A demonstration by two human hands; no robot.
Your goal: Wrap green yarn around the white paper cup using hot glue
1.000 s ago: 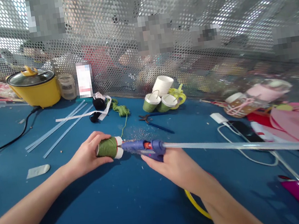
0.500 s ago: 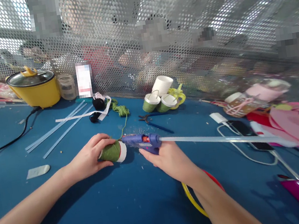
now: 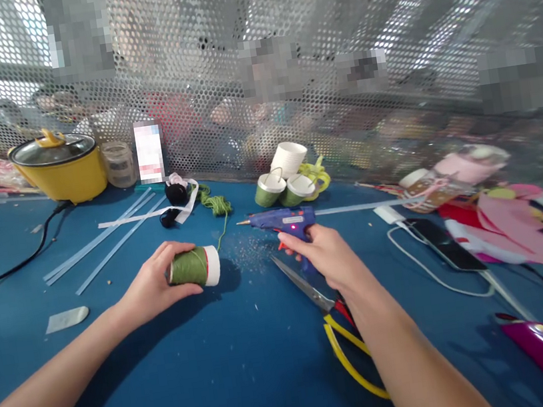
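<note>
My left hand grips a paper cup lying on its side, wrapped in green yarn with a white rim showing at its right end. A strand runs from it to a loose bundle of green yarn farther back. In my right hand is a blue hot glue gun, its nozzle pointing left and apart from the cup. A long clear glue stick sticks out of its back. Scissors with yellow and red handles lie below the gun, partly covered by my right forearm.
At the back stand a yellow electric pot, a jar and several cups before a perforated metal screen. Glue sticks lie at left. A phone with a white cable and pink felt are at right.
The glue gun has moved right and away from the cup, turning so its side faces me. The scissors' blades have come into view. My left hand still holds the cup.
</note>
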